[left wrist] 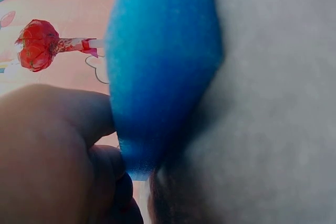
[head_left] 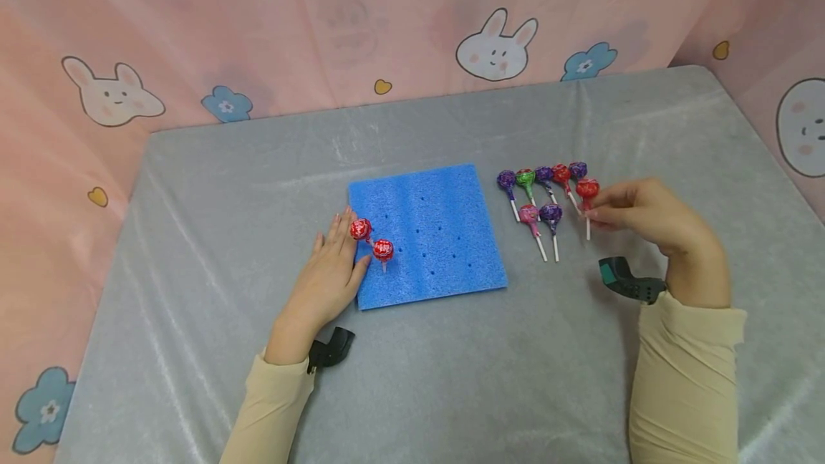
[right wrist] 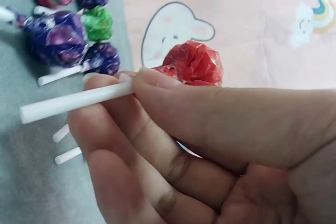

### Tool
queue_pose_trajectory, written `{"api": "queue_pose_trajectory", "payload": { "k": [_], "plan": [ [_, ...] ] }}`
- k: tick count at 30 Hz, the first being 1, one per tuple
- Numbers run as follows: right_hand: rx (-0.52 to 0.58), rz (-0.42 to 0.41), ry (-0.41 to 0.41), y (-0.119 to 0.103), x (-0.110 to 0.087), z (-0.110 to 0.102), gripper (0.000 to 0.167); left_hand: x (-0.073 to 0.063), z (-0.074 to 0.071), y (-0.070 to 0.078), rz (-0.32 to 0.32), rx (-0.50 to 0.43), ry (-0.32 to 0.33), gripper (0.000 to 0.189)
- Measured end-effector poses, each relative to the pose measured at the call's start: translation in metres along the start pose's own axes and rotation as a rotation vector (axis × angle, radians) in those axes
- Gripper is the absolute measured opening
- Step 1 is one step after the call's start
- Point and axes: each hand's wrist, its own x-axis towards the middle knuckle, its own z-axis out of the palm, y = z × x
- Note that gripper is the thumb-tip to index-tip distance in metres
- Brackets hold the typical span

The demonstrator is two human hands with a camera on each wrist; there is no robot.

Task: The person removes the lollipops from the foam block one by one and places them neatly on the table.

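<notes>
A blue foam board with small holes lies on the grey cloth. Two red-wrapped lollipops, one further back and one nearer, stand in its left part. My left hand rests along the board's left edge, fingers straight, thumb over the near-left part. In the left wrist view the thumb touches the foam. My right hand pinches a red lollipop by its white stick, just below the wrapper, candy end up. It is right beside the other lollipops; the stick's lower end sticks out past the fingers.
Right of the board, several lollipops lie in two rows: purple, green and red behind, a pink one and another purple one in front. A pink patterned curtain hangs behind the table.
</notes>
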Motion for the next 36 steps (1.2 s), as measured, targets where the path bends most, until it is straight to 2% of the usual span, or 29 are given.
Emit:
{"api": "queue_pose_trajectory", "payload": {
  "k": [7,13,18,27,36],
  "plan": [
    [0.013,0.039,-0.053,0.011,0.006,0.002,0.025,0.000,0.001,0.000,0.005,-0.004,0.004,0.061],
    [0.068,0.095,-0.121,0.020,0.011,0.005,0.028,0.000,0.001,0.000,0.007,-0.003,0.004,0.060],
    [0.094,0.134,-0.147,0.023,0.014,0.006,0.030,0.001,0.001,-0.001,0.004,-0.004,0.002,0.060],
    [0.175,0.159,-0.147,0.025,0.014,0.007,0.030,0.001,0.000,0.000,-0.001,-0.007,0.001,0.062],
    [0.195,0.194,-0.133,0.026,0.013,0.007,0.032,0.001,0.000,0.000,-0.005,-0.001,-0.005,0.062]
  ]
}}
